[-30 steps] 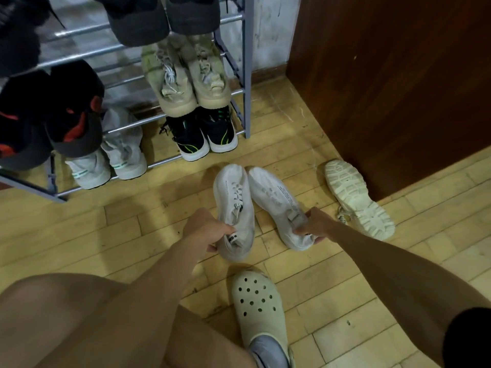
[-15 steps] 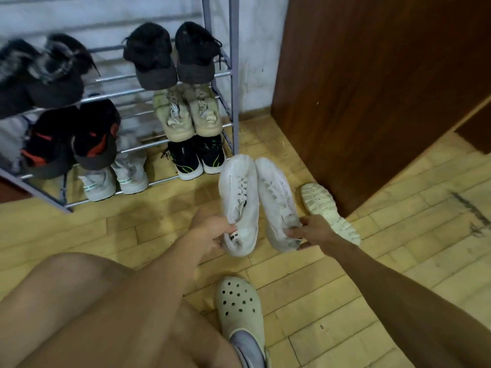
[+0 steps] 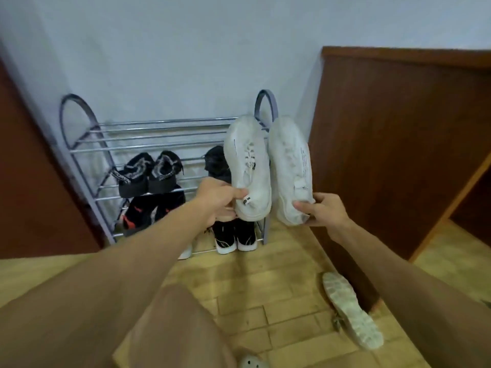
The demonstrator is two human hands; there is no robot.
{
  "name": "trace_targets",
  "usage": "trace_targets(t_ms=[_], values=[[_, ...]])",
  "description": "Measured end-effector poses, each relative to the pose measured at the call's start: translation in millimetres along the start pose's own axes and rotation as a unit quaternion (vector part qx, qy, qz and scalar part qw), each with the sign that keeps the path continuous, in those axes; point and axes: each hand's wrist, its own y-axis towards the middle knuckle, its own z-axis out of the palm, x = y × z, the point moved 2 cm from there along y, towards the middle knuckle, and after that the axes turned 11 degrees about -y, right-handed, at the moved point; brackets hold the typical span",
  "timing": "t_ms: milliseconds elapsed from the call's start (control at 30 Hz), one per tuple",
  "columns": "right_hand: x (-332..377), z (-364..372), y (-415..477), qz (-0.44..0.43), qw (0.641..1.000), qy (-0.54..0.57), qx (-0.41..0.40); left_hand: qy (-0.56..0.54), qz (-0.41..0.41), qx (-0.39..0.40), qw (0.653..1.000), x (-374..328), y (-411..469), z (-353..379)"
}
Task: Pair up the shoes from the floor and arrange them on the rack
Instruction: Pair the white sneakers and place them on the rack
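I hold a pair of white sneakers up in the air in front of the metal shoe rack (image 3: 79, 128). My left hand (image 3: 216, 201) grips the heel of the left white sneaker (image 3: 248, 166), toe pointing up. My right hand (image 3: 322, 209) grips the heel of the right white sneaker (image 3: 291, 168), also toe up. Both sneakers hang at the rack's right end, near its top tier. A single pale shoe (image 3: 352, 309) lies sole-up on the wooden floor at the lower right.
The rack's lower tiers hold black sandals (image 3: 147, 172), black-and-red shoes (image 3: 148, 211) and black sneakers with white soles (image 3: 235, 235). A brown wooden cabinet (image 3: 393, 144) stands right of the rack. My knee and a clog-clad foot (image 3: 252, 362) fill the bottom.
Both hands lifted the white sneakers off the floor up to the rack's top level. My view tilted upward, now showing the wall and the rack's empty top tier.
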Motion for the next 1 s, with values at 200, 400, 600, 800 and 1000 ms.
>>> trace_targets(t_ms=[200, 400, 600, 800, 1000], values=[[113, 14, 39, -0.036, 0.999, 0.028, -0.002, -0.011, 0.066, -0.042, 0.997, -88, 20, -36], [177, 27, 97, -0.027, 1.000, 0.001, 0.007, -0.023, 0.073, -0.067, 0.995, -128, 75, -54], [189, 40, 163, -0.017, 1.000, -0.014, 0.007, -0.030, 0.072, -0.094, 0.992, -144, 146, -59], [181, 67, 204, 0.008, 1.000, -0.013, 0.016, -0.007, 0.049, -0.096, 0.994, -139, 197, -53], [167, 79, 219, -0.052, 0.982, -0.164, -0.074, 0.020, 0.037, -0.083, 0.996, -122, 216, -45]])
